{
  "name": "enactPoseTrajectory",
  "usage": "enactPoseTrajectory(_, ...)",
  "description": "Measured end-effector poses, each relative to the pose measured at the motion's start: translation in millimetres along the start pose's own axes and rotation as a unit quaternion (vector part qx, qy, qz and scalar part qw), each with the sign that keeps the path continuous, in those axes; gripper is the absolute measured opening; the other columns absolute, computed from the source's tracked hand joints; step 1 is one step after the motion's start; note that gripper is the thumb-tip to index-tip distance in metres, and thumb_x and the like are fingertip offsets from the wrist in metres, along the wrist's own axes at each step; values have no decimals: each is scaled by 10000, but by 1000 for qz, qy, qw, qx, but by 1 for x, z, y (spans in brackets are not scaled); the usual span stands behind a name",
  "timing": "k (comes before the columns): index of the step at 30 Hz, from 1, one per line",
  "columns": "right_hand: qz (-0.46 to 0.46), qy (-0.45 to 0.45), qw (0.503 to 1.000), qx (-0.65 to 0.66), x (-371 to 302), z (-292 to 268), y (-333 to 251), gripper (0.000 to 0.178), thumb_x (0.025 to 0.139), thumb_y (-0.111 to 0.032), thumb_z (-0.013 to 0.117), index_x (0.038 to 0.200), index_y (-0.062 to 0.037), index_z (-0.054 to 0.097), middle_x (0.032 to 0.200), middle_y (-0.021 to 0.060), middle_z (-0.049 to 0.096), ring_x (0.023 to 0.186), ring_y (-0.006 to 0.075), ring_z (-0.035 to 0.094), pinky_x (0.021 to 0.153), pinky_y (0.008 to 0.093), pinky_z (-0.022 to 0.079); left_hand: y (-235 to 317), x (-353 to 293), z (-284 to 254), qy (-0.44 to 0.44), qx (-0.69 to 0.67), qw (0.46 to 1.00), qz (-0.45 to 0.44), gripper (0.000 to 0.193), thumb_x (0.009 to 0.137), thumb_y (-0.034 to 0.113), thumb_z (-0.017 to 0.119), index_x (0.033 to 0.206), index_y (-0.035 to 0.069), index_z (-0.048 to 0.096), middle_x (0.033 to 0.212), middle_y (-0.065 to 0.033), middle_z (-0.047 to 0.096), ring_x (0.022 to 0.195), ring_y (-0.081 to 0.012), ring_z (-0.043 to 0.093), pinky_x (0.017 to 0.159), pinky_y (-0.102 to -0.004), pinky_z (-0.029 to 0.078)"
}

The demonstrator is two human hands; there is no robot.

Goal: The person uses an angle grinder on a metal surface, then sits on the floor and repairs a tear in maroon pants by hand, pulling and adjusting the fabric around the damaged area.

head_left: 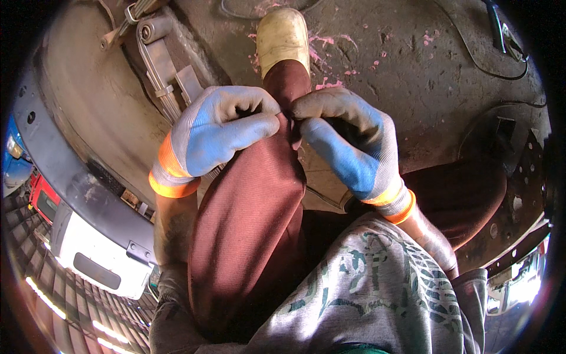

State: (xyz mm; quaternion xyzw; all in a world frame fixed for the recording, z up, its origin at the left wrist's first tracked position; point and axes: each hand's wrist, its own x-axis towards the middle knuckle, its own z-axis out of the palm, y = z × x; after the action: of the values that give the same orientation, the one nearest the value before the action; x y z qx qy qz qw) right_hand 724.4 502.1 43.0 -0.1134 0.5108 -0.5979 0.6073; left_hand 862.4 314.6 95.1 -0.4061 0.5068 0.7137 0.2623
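Observation:
Both of my hands wear blue and grey work gloves with orange cuffs, and they meet over my bent leg. Between thumb and fingers, my left hand (227,127) pinches the maroon trouser leg (253,200) near the shin. Facing it, my right hand (348,138) pinches a fold of the same cloth, with the fingertips of the two hands close together. Just beyond them the trouser leg narrows to my pale yellow boot (283,38), which rests on the floor. Whether anything small sits between the fingertips is hidden.
A leaf spring pack (165,74) lies to the left, beside a long dark metal beam (82,171). Pink paint marks the worn floor (389,71). A thin black cable (471,56) runs at the far right. A perforated metal rail (519,200) stands at right; a white truck cab (97,253) is behind left.

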Motion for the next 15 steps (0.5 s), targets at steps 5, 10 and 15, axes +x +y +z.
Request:
enactPoseTrajectory(5,-6,20,1000,15,0,5,3,210,895,-60,785,1091,8,754,1022,85,754,946,132,692,871,275,531,-9,1,8,21,-37,997,61,146,977,86,669,1066,-8,737,895,35,670,883,-25,580,801,-219,469)
enactPoseTrajectory(10,-10,56,998,4,1,9,5,195,878,-55,807,1056,8,761,994,79,760,926,135,699,869,279,537,5,0,8,29,22,999,20,142,964,100,699,1062,9,746,858,42,652,830,-15,576,716,-215,463)
enactPoseTrajectory(15,-24,101,995,13,-1,16,7,138,927,-114,773,991,6,750,967,72,760,896,128,694,852,270,535,10,1,13,35,40,999,9,126,957,109,709,1027,8,735,838,48,634,767,-3,545,637,-212,437)
